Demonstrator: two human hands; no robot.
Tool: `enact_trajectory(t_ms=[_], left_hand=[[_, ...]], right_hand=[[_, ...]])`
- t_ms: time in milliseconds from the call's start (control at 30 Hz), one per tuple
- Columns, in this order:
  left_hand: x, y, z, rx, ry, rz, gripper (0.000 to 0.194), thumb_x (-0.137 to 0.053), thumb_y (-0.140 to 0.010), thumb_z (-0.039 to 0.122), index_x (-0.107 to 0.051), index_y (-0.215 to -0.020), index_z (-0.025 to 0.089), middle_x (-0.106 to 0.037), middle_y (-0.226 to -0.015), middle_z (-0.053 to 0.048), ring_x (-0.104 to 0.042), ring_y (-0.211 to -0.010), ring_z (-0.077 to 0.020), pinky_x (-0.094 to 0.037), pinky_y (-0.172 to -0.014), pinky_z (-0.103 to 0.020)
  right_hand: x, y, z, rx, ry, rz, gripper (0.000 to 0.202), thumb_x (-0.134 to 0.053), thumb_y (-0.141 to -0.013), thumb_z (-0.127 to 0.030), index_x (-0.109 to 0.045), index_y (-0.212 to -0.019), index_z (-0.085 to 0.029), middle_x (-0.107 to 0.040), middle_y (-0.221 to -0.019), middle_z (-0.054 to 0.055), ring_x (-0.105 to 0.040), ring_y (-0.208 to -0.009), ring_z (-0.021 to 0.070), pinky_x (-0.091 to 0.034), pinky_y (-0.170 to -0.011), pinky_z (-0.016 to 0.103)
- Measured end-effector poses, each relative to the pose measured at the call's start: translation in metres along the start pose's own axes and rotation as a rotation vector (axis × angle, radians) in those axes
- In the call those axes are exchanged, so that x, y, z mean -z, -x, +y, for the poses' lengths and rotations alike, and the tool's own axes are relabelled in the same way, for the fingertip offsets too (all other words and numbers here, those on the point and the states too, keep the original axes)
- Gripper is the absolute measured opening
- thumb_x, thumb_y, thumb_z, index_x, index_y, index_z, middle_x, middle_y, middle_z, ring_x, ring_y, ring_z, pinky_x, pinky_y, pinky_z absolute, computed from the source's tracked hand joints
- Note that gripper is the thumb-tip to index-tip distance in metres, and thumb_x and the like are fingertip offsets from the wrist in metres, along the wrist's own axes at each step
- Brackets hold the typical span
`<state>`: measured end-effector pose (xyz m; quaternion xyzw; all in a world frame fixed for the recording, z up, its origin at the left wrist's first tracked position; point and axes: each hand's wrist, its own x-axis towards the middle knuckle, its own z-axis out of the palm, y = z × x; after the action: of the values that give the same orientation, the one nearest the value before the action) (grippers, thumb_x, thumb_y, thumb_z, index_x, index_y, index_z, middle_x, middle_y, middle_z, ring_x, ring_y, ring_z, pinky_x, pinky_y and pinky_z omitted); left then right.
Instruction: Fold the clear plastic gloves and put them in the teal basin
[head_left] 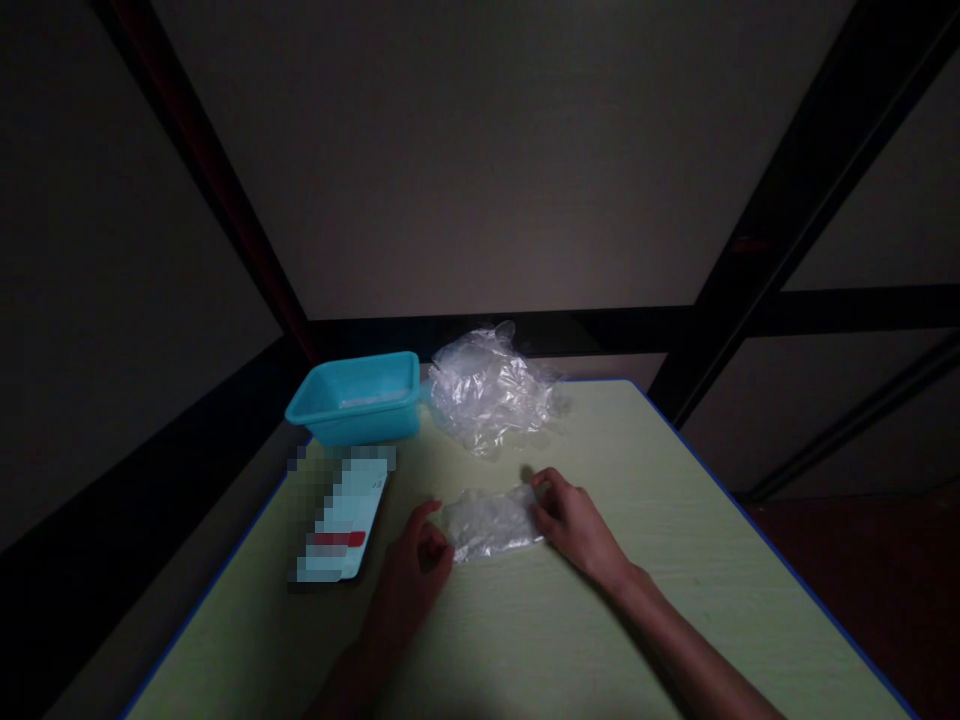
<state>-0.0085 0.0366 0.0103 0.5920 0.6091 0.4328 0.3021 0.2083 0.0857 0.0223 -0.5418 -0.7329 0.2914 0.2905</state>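
A small clear plastic bag [495, 522], folded into a crinkled strip, lies flat on the table in front of me. At its left end is my left hand [416, 560], its forefinger stretched apart from the thumb and the other fingers curled. The thumb is close against the bag's edge; whether it presses on it I cannot tell. My right hand [574, 520] has its thumb and bent fingers around the bag's right end, closed on that edge. Part of the right end is hidden by the fingers.
A blue plastic basket [367, 430] stands at the table's back left corner. Beside it sits a loose heap of clear plastic bags [491, 390]. A phone [349, 515] with a lit screen, partly blurred, lies left of my hands. The table [675, 560] backs onto a wall.
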Motion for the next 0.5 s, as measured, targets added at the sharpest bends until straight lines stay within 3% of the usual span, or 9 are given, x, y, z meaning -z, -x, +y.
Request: enact_trajectory(t_ms=[233,333,400,500], left_hand=[[-0.001,0.004,-0.005,-0.069,-0.1,0.019,0.036,-0.05,-0.069,0.022,-0.053,-0.104,0.016,-0.053,-0.056,0.006,-0.057,-0.052,-0.0148,-0.048,-0.054,-0.025],[0.002,0.006,-0.009,-0.125,-0.213,0.047,0.031,-0.051,-0.073,0.022,-0.054,-0.104,0.016,-0.055,-0.058,0.005,-0.058,-0.051,-0.0147,-0.049,-0.052,-0.025],[0.004,0.007,-0.009,-0.28,-0.322,0.105,0.024,-0.051,-0.076,0.022,-0.056,-0.099,0.017,-0.06,-0.065,0.002,-0.06,-0.057,-0.016,-0.052,-0.056,-0.026],[0.001,0.009,0.0,-0.653,-0.471,0.165,0.019,-0.045,-0.08,0.014,-0.059,-0.092,0.019,-0.066,-0.08,-0.005,-0.064,-0.073,-0.0196,-0.054,-0.068,-0.032]], right_hand=[[-0.006,0.004,-0.006,0.016,0.128,0.084,0.016,-0.046,-0.076,-0.011,-0.045,-0.09,-0.019,-0.057,-0.061,-0.001,-0.054,-0.054,0.0171,-0.037,-0.052,0.025],[-0.002,0.006,-0.009,0.052,0.171,0.123,0.01,-0.044,-0.078,-0.012,-0.047,-0.085,-0.019,-0.06,-0.073,0.004,-0.057,-0.063,0.0188,-0.042,-0.058,0.028],[0.002,0.009,-0.012,0.132,0.231,0.11,0.012,-0.042,-0.079,-0.009,-0.05,-0.081,-0.018,-0.061,-0.082,0.009,-0.058,-0.072,0.0205,-0.046,-0.065,0.031],[0.004,0.016,-0.018,0.33,0.377,-0.001,0.021,-0.041,-0.079,-0.005,-0.058,-0.089,-0.012,-0.065,-0.094,0.014,-0.061,-0.089,0.024,-0.049,-0.079,0.036]])
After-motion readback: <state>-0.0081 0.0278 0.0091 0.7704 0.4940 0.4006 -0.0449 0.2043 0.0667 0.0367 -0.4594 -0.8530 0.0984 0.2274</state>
